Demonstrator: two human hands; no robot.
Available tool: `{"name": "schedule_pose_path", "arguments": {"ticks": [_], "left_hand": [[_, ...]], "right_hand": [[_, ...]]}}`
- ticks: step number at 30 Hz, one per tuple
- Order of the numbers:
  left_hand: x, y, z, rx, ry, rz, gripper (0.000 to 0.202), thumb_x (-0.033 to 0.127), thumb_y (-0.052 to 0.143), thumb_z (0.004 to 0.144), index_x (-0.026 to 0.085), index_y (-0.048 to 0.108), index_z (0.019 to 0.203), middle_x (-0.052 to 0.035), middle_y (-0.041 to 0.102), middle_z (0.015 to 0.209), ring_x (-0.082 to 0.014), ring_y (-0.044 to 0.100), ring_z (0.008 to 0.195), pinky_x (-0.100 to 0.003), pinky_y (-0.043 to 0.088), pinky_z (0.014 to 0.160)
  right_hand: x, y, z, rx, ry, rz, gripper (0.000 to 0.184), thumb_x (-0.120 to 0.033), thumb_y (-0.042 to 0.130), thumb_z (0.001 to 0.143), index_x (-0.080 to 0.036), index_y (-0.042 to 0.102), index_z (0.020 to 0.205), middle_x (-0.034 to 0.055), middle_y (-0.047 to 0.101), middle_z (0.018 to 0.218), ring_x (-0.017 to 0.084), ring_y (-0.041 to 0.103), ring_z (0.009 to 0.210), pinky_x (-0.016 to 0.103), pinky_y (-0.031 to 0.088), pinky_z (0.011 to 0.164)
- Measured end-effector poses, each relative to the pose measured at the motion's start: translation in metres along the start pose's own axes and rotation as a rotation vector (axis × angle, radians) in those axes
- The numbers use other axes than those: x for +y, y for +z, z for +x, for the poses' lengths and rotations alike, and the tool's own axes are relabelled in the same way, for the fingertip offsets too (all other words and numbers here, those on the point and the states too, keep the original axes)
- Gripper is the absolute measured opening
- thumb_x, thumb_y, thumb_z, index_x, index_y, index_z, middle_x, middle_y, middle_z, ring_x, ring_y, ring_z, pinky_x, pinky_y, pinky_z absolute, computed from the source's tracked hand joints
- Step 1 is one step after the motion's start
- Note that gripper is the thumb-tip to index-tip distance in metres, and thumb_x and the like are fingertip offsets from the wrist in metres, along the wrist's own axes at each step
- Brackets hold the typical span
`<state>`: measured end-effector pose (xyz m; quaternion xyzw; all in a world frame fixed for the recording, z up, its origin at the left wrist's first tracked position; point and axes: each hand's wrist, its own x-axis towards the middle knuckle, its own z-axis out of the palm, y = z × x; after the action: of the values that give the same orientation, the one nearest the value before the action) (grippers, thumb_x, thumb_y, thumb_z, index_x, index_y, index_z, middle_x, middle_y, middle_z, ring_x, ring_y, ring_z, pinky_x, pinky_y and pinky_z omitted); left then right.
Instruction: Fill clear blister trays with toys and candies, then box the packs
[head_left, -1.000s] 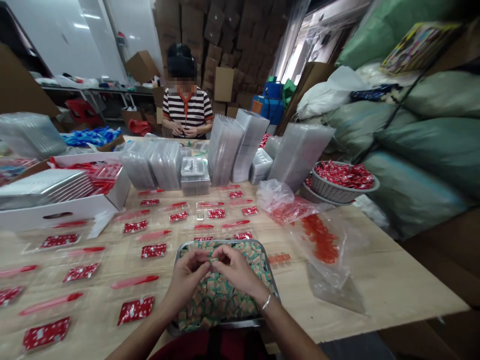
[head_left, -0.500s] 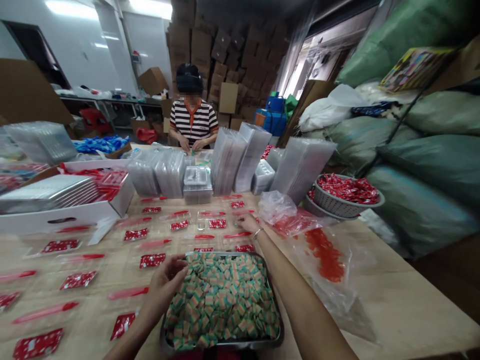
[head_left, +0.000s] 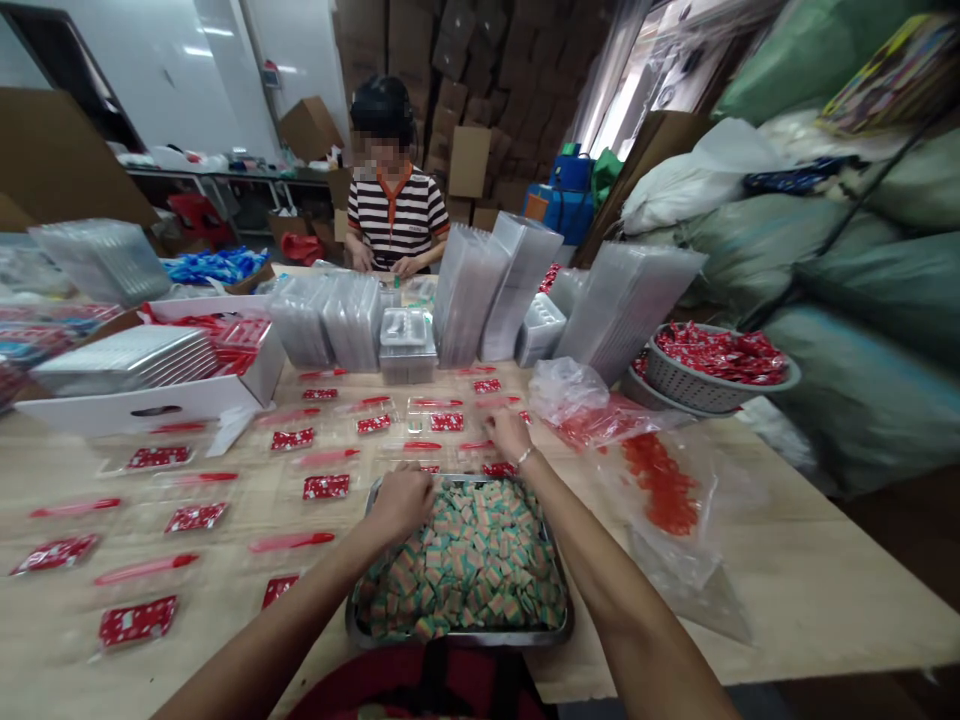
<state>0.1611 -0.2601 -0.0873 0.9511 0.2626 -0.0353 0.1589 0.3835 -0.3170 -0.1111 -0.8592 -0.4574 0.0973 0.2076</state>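
My left hand (head_left: pixel 405 500) is over the upper left corner of a metal tray (head_left: pixel 561 632) heaped with small striped green-and-orange pieces (head_left: pixel 480 560). Its fingers curl down towards the pieces, and what they grip is hidden. Beyond the tray's far edge, my right hand (head_left: pixel 508 432) reaches in among clear plastic blisters, its fingers pinched together on something too small to make out. Near that hand lie a red pen-shaped item (head_left: pixel 498 402) and a red patterned packet (head_left: pixel 499 469). Similar blisters, each with a red pen-shaped item and a packet (head_left: pixel 326 486), spread across the table to the left.
Stacks of clear plastic blisters (head_left: pixel 469 300) stand across the table. A white box (head_left: pixel 142 405) is at the left. To the right are a plastic bag with orange-red pieces (head_left: pixel 660 485) and a grey basket of red packets (head_left: pixel 697 385). A co-worker (head_left: pixel 394 215) sits opposite.
My left hand has moved from the tray's left rim onto the pieces at its upper left, fingers turned down. My right hand stays among the blisters. The view has shifted slightly.
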Motion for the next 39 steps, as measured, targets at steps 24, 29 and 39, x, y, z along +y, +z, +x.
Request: {"name": "schedule_pose_path", "arguments": {"ticks": [24, 29, 39], "left_hand": [[0.008, 0.007, -0.047, 0.116, -0.108, -1.355, 0.028, 0.036, 0.071, 0.064, 0.016, 0.07, 0.083, -0.0047, 0.071, 0.082, -0.0173, 0.063, 0.077, -0.029, 0.05, 0.074], [-0.001, 0.008, -0.048, 0.152, -0.094, -1.321, 0.027, 0.037, 0.073, 0.062, 0.016, 0.069, 0.078, -0.0017, 0.068, 0.072, -0.0144, 0.06, 0.066, -0.025, 0.048, 0.064], [-0.014, 0.015, -0.049, 0.167, -0.177, -1.269, 0.03, 0.041, 0.071, 0.06, 0.016, 0.068, 0.077, -0.0024, 0.067, 0.071, -0.0166, 0.06, 0.067, -0.027, 0.048, 0.06]], "right_hand": [[-0.07, 0.023, -0.138, -0.24, 0.084, 1.211, 0.02, -0.033, 0.066, 0.069, -0.02, 0.052, 0.075, -0.0044, 0.057, 0.066, 0.013, 0.06, 0.06, 0.025, 0.048, 0.058], [-0.068, 0.023, -0.139, -0.183, -0.061, 0.937, 0.003, -0.021, 0.053, 0.079, -0.02, 0.055, 0.08, -0.0017, 0.057, 0.071, 0.014, 0.059, 0.064, 0.026, 0.048, 0.061], [-0.062, 0.019, -0.153, -0.044, -0.251, 0.504, 0.01, -0.012, 0.055, 0.08, -0.02, 0.056, 0.074, 0.0002, 0.053, 0.078, 0.015, 0.052, 0.075, 0.026, 0.04, 0.067]]}}
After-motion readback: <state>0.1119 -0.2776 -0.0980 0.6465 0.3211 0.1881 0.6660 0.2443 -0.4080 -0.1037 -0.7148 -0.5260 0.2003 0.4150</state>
